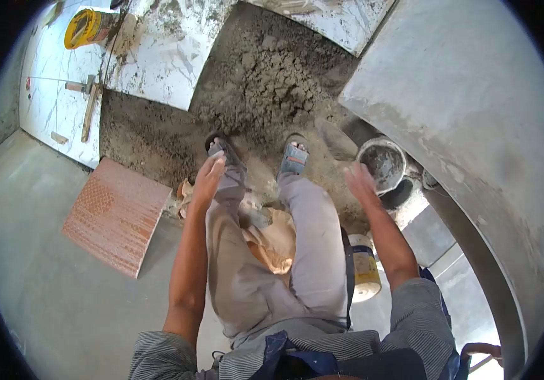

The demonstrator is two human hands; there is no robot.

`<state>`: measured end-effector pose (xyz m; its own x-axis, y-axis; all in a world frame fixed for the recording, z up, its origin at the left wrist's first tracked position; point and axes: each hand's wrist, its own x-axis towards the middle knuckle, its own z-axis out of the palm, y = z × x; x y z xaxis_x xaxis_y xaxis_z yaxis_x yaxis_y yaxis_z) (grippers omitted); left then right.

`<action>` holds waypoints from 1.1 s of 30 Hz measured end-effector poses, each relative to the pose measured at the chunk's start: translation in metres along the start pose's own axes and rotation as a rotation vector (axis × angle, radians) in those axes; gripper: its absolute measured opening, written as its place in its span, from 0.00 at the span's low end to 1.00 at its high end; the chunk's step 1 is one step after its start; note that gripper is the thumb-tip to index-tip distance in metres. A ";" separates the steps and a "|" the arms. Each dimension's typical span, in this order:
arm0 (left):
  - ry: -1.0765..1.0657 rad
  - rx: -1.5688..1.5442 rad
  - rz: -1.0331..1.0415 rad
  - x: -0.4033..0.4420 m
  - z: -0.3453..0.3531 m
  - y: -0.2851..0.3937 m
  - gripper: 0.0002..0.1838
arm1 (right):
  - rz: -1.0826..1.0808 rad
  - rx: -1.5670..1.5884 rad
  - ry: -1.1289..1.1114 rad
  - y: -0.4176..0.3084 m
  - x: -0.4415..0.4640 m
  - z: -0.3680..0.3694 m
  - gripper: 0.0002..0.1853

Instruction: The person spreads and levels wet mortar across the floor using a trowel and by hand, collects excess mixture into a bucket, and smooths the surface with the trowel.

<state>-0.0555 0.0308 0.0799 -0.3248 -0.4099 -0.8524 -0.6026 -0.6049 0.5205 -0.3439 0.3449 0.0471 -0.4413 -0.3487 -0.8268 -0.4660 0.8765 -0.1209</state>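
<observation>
My left hand (209, 176) is over my left shin, just below the sandal (217, 142), its fingers loosely stretched out and nothing seen in them. Beside the round bucket of grey mix (382, 163), my right hand (360, 180) is slightly blurred, with fingertips apart and no object visible in it. Whether it touches the bucket rim is unclear. Both feet stand on dark, loose mortar (278, 82). A trowel-like blade (336, 140) lies left of the bucket.
White marbled tiles (158, 69) lie at the upper left, with a hammer (88, 85) and a yellow bucket (85, 28). A reddish tile (117, 215) leans at left. Torn paper (275, 240) and a paint bucket (365, 269) are near my legs. A grey slab (455, 95) stands right.
</observation>
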 end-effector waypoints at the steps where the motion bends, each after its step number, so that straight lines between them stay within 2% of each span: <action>1: -0.006 -0.008 0.082 0.024 0.003 0.008 0.28 | 0.078 0.130 0.046 -0.014 0.027 0.017 0.24; 3: 0.003 0.024 0.129 0.068 0.006 0.036 0.29 | -0.149 0.202 0.174 -0.031 0.091 0.051 0.28; 5: 0.023 0.046 0.164 0.105 0.003 0.063 0.29 | -0.238 0.126 0.098 -0.063 0.149 0.051 0.26; 6: 0.045 0.104 0.236 0.122 0.001 0.079 0.28 | -0.233 0.129 0.111 -0.078 0.167 0.051 0.26; 8: 0.071 0.189 0.414 0.164 -0.009 0.098 0.27 | -0.355 -0.044 0.071 -0.101 0.201 0.039 0.22; 9: 0.073 0.218 0.511 0.182 -0.017 0.104 0.26 | -0.348 -0.043 0.094 -0.105 0.216 0.035 0.22; 13: 0.050 0.215 0.568 0.220 -0.028 0.124 0.28 | -0.233 -0.148 0.240 -0.112 0.260 0.034 0.18; 15: 0.069 0.522 0.744 0.237 -0.028 0.139 0.27 | -0.219 -0.081 0.332 -0.108 0.278 0.023 0.17; 16: 0.071 0.549 0.793 0.248 -0.029 0.144 0.26 | -0.214 -0.074 0.365 -0.107 0.284 0.019 0.17; 19: 0.086 0.562 0.847 0.276 -0.031 0.156 0.26 | 0.026 0.100 0.290 -0.098 0.297 0.009 0.21; 20: 0.104 0.605 0.912 0.283 -0.031 0.157 0.26 | 0.040 0.104 0.301 -0.084 0.308 0.012 0.21; 22: 0.073 0.614 0.915 0.291 -0.034 0.158 0.26 | -0.055 -0.113 0.407 -0.064 0.329 0.012 0.20; 23: 0.056 0.627 0.899 0.296 -0.038 0.157 0.26 | -0.045 -0.113 0.407 -0.068 0.312 0.011 0.20; 25: 0.022 0.607 0.892 0.307 -0.045 0.155 0.26 | -0.363 -0.310 0.613 -0.073 0.263 0.016 0.17; 26: 0.034 0.587 0.876 0.307 -0.048 0.156 0.26 | -0.539 -0.262 0.710 -0.076 0.242 0.026 0.13; 28: 0.006 0.561 0.853 0.301 -0.052 0.158 0.28 | -0.262 0.718 0.276 -0.143 0.159 0.013 0.15; 29: 0.001 0.557 0.833 0.300 -0.052 0.156 0.28 | -0.254 0.697 0.191 -0.154 0.135 0.015 0.15; 33: -0.070 0.512 0.848 0.295 -0.040 0.160 0.29 | -0.418 -0.059 0.231 -0.160 0.131 0.038 0.14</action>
<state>-0.2181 -0.2143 -0.0865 -0.8264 -0.5193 -0.2174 -0.3873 0.2442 0.8890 -0.2979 0.1714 -0.0622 -0.3627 -0.7376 -0.5696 -0.6797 0.6275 -0.3797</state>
